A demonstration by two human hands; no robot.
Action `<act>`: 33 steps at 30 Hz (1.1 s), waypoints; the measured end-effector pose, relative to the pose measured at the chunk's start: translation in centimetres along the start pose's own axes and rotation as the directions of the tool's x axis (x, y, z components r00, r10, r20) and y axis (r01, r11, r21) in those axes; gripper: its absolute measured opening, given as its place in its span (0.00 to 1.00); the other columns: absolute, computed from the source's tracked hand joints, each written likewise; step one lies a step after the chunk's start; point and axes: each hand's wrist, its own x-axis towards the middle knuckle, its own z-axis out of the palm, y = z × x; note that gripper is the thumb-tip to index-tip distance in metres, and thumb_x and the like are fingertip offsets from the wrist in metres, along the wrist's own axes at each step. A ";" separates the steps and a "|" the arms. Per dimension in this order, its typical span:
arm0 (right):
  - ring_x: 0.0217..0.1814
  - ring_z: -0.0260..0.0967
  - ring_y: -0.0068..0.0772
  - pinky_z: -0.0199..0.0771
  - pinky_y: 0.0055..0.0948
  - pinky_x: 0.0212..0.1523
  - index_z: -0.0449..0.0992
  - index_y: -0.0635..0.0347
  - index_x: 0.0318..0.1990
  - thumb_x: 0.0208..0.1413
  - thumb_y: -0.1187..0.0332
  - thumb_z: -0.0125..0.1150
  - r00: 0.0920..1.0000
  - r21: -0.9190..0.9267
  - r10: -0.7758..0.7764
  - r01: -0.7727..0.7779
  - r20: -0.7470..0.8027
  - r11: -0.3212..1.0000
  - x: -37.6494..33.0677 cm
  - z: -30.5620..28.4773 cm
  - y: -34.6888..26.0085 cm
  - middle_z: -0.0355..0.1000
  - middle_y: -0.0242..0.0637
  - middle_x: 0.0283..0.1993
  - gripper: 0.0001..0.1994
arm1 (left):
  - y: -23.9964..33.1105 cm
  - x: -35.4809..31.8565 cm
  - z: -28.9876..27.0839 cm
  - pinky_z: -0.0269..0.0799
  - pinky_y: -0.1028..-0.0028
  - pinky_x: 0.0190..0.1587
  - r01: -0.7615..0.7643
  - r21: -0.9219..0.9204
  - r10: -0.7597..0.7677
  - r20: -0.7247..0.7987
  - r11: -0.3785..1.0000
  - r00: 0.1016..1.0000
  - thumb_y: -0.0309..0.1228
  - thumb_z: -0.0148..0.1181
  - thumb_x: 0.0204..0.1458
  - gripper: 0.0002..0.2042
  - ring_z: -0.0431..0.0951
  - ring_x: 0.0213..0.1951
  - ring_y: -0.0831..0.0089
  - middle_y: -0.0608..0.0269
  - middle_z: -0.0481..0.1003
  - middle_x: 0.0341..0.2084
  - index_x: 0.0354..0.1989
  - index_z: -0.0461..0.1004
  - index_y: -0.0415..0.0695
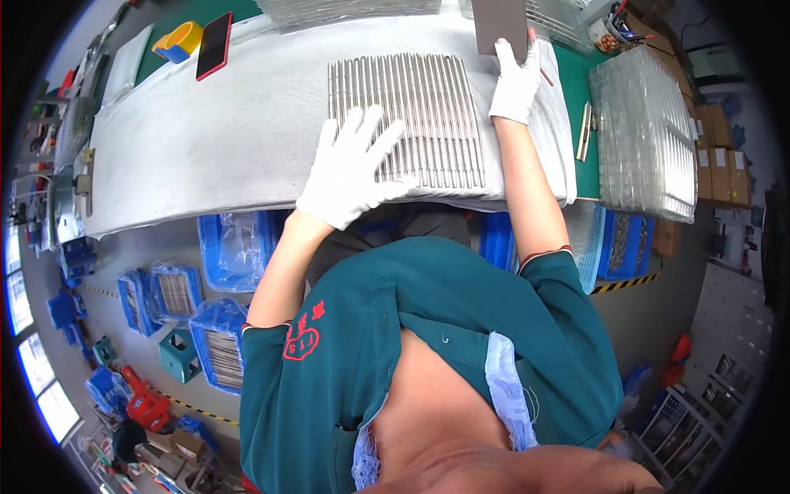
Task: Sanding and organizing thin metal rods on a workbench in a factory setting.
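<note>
A row of thin metal rods (pixel 428 99) lies side by side on a grey-white cloth (pixel 222 132) that covers the table. My left hand (pixel 352 169), in a white glove, rests flat with fingers spread on the near left corner of the rods. My right hand (pixel 516 78), also gloved, grips the lower edge of a flat grey plate (pixel 499 25) that stands just beyond the far right corner of the rods.
A red phone (pixel 214 45) and a yellow-blue tape roll (pixel 178 39) lie at the far left. Stacked clear plastic trays (pixel 646 132) sit on the right. Blue bins (pixel 226 346) with rods in bags stand on the floor below the table edge.
</note>
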 end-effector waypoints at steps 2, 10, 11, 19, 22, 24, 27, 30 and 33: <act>0.65 0.61 0.30 0.59 0.26 0.65 0.59 0.64 0.67 0.56 0.71 0.64 1.000 0.023 0.017 -0.017 -0.016 1.000 -0.1 0.0 -0.2 0.64 0.40 0.64 0.32 | -1.1 -0.4 -0.1 0.46 0.46 0.67 0.060 0.091 -0.059 -0.006 0.994 0.998 0.57 0.56 0.52 0.38 0.56 0.67 0.43 0.42 0.57 0.66 0.68 0.60 0.48; 0.66 0.60 0.29 0.57 0.25 0.65 0.58 0.65 0.68 0.58 0.71 0.62 1.000 -0.026 -0.005 0.005 -0.007 1.000 -0.1 0.0 0.1 0.63 0.39 0.64 0.31 | -1.6 0.7 1.4 0.49 0.46 0.65 0.105 0.101 -0.110 0.044 0.989 0.993 0.59 0.52 0.53 0.37 0.57 0.65 0.43 0.41 0.58 0.65 0.67 0.61 0.48; 0.65 0.60 0.29 0.57 0.25 0.65 0.58 0.65 0.68 0.58 0.71 0.62 1.000 -0.022 0.005 -0.006 -0.009 1.000 -0.1 -0.1 0.2 0.63 0.39 0.64 0.31 | -1.2 1.2 1.8 0.49 0.45 0.65 0.070 0.104 -0.074 0.040 0.992 0.996 0.59 0.52 0.53 0.38 0.57 0.65 0.43 0.41 0.58 0.65 0.67 0.61 0.48; 0.65 0.61 0.31 0.57 0.28 0.66 0.61 0.64 0.67 0.55 0.71 0.65 0.999 0.031 0.019 -0.018 -0.028 0.999 0.4 -0.3 1.1 0.64 0.41 0.64 0.32 | 0.1 3.6 3.5 0.50 0.43 0.63 -0.026 0.106 0.032 -0.056 0.994 0.998 0.63 0.49 0.52 0.37 0.61 0.63 0.44 0.46 0.63 0.63 0.64 0.65 0.51; 0.65 0.61 0.31 0.57 0.28 0.66 0.61 0.64 0.66 0.55 0.71 0.65 0.999 0.080 0.039 -0.037 -0.028 0.996 0.2 -0.1 0.8 0.64 0.41 0.64 0.32 | -0.4 3.1 3.3 0.49 0.43 0.64 -0.014 0.119 0.018 -0.037 0.993 0.999 0.63 0.49 0.52 0.36 0.60 0.63 0.44 0.46 0.62 0.64 0.65 0.65 0.53; 0.63 0.62 0.28 0.64 0.25 0.61 0.58 0.61 0.68 0.57 0.73 0.62 1.000 -0.055 -0.004 0.003 -0.004 0.999 0.3 -0.4 0.6 0.64 0.37 0.63 0.31 | -1.4 2.3 2.6 0.48 0.43 0.64 -0.071 0.210 0.062 0.051 0.975 0.997 0.61 0.50 0.52 0.35 0.59 0.64 0.44 0.47 0.60 0.65 0.65 0.64 0.56; 0.63 0.62 0.28 0.65 0.25 0.61 0.58 0.61 0.68 0.57 0.73 0.62 1.000 -0.069 0.009 -0.009 -0.009 0.998 0.5 -0.8 1.2 0.63 0.37 0.64 0.31 | -2.3 1.3 2.1 0.47 0.43 0.64 0.010 0.137 -0.013 0.024 0.991 1.000 0.62 0.50 0.51 0.35 0.59 0.64 0.44 0.46 0.61 0.64 0.64 0.66 0.55; 0.63 0.62 0.28 0.64 0.25 0.61 0.58 0.62 0.68 0.57 0.73 0.62 1.000 -0.046 0.010 -0.011 -0.011 0.999 0.4 -0.8 1.4 0.63 0.37 0.64 0.31 | -3.4 0.0 2.0 0.49 0.43 0.63 0.057 0.163 -0.056 -0.007 0.985 0.998 0.63 0.51 0.51 0.35 0.60 0.63 0.43 0.46 0.62 0.63 0.64 0.66 0.55; 0.63 0.62 0.28 0.64 0.25 0.62 0.58 0.62 0.68 0.57 0.73 0.62 1.000 -0.066 -0.002 0.001 -0.004 0.998 0.5 -0.8 1.6 0.63 0.38 0.64 0.31 | -3.7 -0.4 1.8 0.50 0.43 0.63 0.072 0.170 -0.067 -0.032 0.983 0.997 0.63 0.51 0.50 0.36 0.60 0.63 0.43 0.46 0.63 0.62 0.64 0.66 0.55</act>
